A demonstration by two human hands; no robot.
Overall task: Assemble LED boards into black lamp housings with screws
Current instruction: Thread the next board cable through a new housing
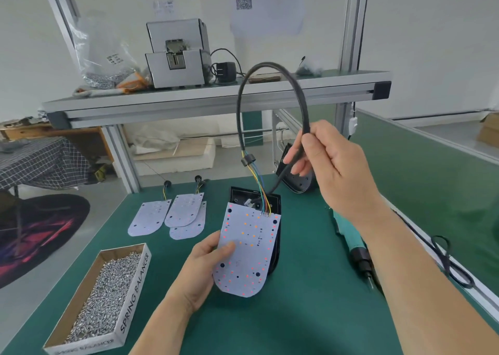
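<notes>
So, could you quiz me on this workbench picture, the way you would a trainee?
1. True or false: the right hand grips the black cable.
2. What does the left hand hold? A) the white LED board B) the screwdriver C) a single screw
3. How many spare boards lie flat on the green table, beyond the box of screws?

Key: 1 true. 2 A. 3 three.
</notes>
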